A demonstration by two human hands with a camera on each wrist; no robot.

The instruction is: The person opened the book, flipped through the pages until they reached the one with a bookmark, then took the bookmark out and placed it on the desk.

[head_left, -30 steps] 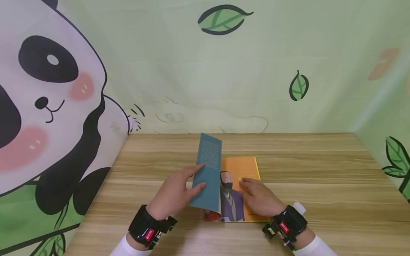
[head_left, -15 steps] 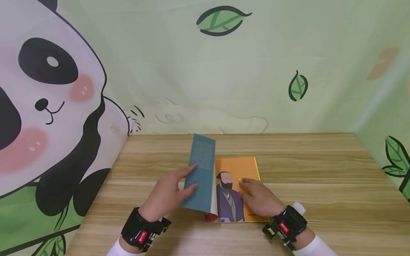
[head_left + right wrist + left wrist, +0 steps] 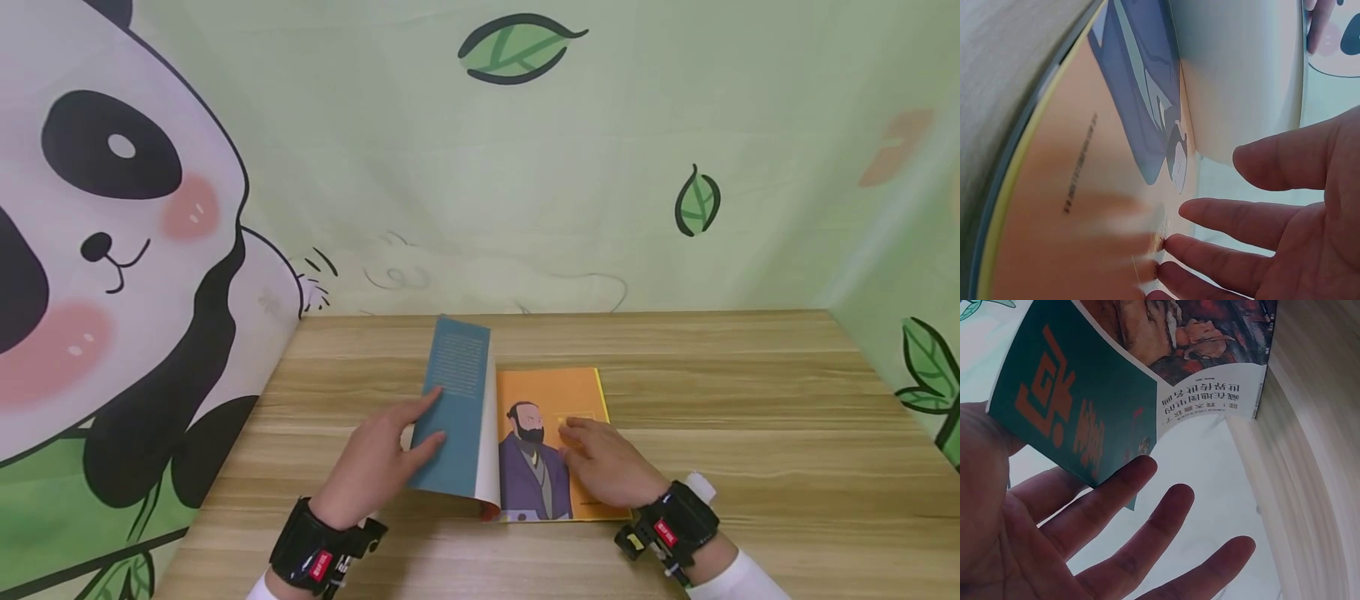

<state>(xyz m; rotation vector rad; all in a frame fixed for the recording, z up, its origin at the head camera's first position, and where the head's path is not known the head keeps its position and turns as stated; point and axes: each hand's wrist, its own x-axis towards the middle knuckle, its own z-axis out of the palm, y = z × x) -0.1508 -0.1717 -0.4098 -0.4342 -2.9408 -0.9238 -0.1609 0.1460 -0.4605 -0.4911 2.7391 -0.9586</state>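
Observation:
A paperback book (image 3: pixel 543 387) lies on the wooden table, its front cover raised at the left. The orange page shows a bearded figure in a purple robe. My left hand (image 3: pixel 367 467) holds the cover's blue flap (image 3: pixel 457 417), thumb and index finger on the printed inner face. In the left wrist view, the middle finger (image 3: pixel 1129 478) lies over the flap's green outer face, and the other fingers stand apart from it. My right hand (image 3: pixel 611 467) rests its fingertips on the orange page, fingers extended; the right wrist view shows this contact.
The wooden table (image 3: pixel 750 433) reaches back to a pale green cloth backdrop (image 3: pixel 600 167) printed with leaves and a large panda (image 3: pixel 150 208) at the left. Each wrist wears a black strapped device (image 3: pixel 315 546).
My left hand has moved left with the cover flap, swinging the cover further from the page. More of the orange page and the cover's white inside shows. The right hand has stayed put.

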